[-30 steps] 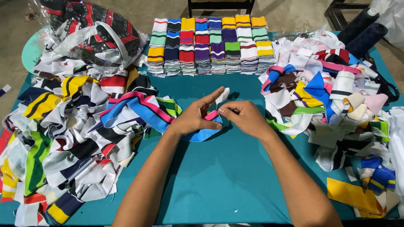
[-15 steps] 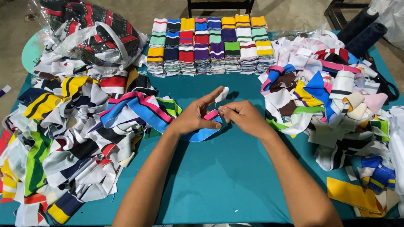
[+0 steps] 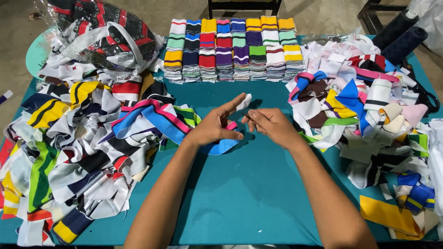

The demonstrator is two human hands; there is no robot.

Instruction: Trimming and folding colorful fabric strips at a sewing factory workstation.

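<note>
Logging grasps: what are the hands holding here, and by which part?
Left hand pins the blue striped fabric band near its end; right hand pinches something thin, unidentifiable.

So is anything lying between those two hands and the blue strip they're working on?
Nothing visible does. The left hand already rests on the blue strip, with part of it curling out below the palm. The right hand sits beside it, fingertips meeting the left hand's over the strip. Only bare teal table surrounds them.
</note>
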